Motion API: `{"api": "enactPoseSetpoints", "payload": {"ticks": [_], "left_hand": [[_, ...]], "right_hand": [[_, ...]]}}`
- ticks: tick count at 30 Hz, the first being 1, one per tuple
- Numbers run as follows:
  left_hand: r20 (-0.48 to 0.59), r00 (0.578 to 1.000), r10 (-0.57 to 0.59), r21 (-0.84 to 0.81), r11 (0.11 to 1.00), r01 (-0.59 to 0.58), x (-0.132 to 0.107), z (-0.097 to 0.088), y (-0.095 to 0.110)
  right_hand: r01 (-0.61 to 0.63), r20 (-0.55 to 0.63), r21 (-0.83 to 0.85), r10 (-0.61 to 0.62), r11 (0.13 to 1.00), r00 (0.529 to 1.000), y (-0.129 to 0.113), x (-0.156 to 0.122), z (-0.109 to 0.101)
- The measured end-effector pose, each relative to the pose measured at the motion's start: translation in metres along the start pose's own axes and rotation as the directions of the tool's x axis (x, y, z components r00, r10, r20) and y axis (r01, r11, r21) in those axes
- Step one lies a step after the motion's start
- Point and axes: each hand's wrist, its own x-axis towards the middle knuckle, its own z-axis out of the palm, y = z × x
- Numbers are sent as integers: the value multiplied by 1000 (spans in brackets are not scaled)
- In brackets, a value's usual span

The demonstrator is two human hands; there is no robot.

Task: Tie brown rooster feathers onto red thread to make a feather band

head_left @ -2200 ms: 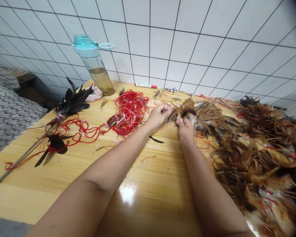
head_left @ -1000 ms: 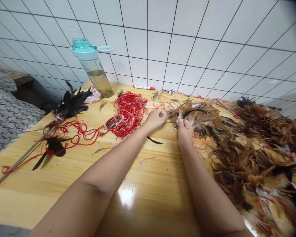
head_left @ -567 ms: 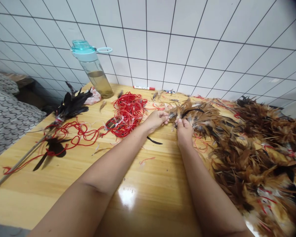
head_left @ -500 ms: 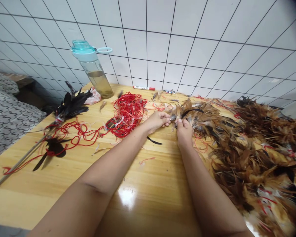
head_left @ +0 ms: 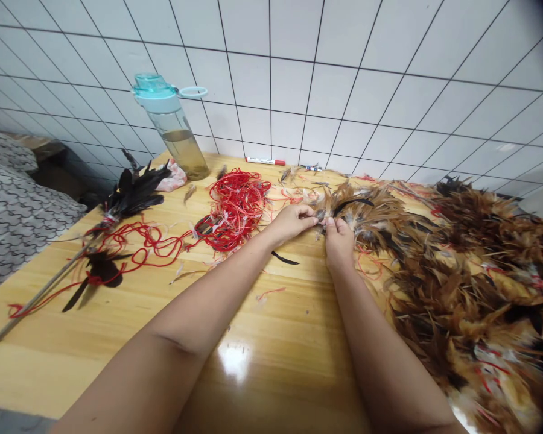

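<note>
A bundle of brown feathers (head_left: pixel 375 211) lies at the middle right of the table, its quill ends toward the left. My right hand (head_left: pixel 338 238) is closed on those quill ends, thumb on top. Just left of it, my left hand (head_left: pixel 294 222) has thumb and fingers pinched at the tip of the bundle; what exactly it grips is too small to make out. A tangle of red cord (head_left: pixel 238 208) lies left of my left hand. One black feather (head_left: pixel 285 258) rests on the wood below my hands.
More brown feather bundles (head_left: pixel 466 313) cover the table's right side. At the left lie black feathers (head_left: pixel 131 190) tied to a long stick (head_left: pixel 36 298), with red cord trailing. A water bottle (head_left: pixel 183 144) and a red marker (head_left: pixel 265 161) are near the tiled wall.
My left hand has shifted slightly right, its fingers drawing together closer to my right hand. The right hand keeps its grip on the feathers.
</note>
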Motion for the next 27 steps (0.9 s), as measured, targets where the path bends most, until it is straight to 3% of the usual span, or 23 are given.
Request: {"api": "enactPoseSetpoints", "payload": {"ticks": [4, 7, 12, 16, 20, 23, 25, 27], "left_hand": [[-112, 992, 64, 24, 998, -62, 2, -3, 0], [-83, 995, 60, -92, 993, -68, 2, -3, 2], [-41, 999, 35, -91, 995, -38, 0, -2, 1], [8, 1000, 9, -203, 979, -7, -1, -3, 2], [88, 995, -37, -342, 937, 65, -1, -2, 4], [126, 989, -81, -353, 928, 121, 0, 0, 2], [83, 990, -109, -317, 940, 130, 1, 0, 0], [-27, 994, -107, -273, 957, 95, 3, 0, -1]], "right_hand": [[-7, -4, -21, 7, 1000, 1000, -1, -1, -1], [3, 1, -27, -3, 1000, 1000, 0, 0, -1], [29, 22, -59, -27, 998, 999, 5, 2, -1], [37, 41, -73, -34, 997, 999, 6, 2, -1], [45, 36, -111, -41, 993, 999, 7, 2, -2], [49, 36, -117, -46, 992, 998, 6, 2, -2], [47, 40, -111, -43, 993, 998, 4, 1, -1], [45, 46, -113, -40, 993, 998, 2, 0, -1]]}}
